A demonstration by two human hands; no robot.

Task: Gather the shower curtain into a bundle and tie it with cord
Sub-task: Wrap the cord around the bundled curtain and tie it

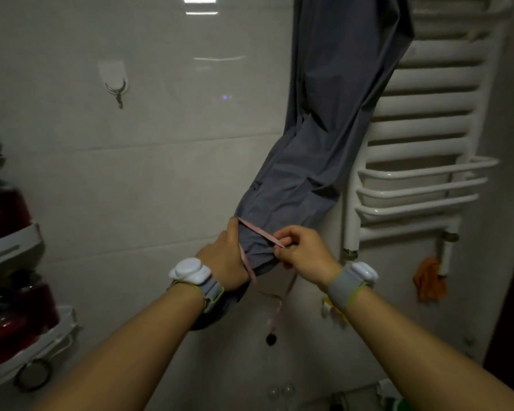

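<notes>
The grey shower curtain hangs from the top and is gathered into a bundle that slants down to the left. A thin pink cord runs across the front of the bundle's narrow lower part. My left hand grips the bundle from the left side, with the cord passing under its fingers. My right hand pinches the cord against the bundle on the right. The cord's loose ends dangle below my hands, one ending in a small dark bead. The curtain's lower end is hidden behind my left wrist.
A white ladder towel radiator stands on the wall right of the curtain, an orange cloth hanging by its foot. A metal hook is stuck to the tiled wall. White corner shelves with red bottles sit at left.
</notes>
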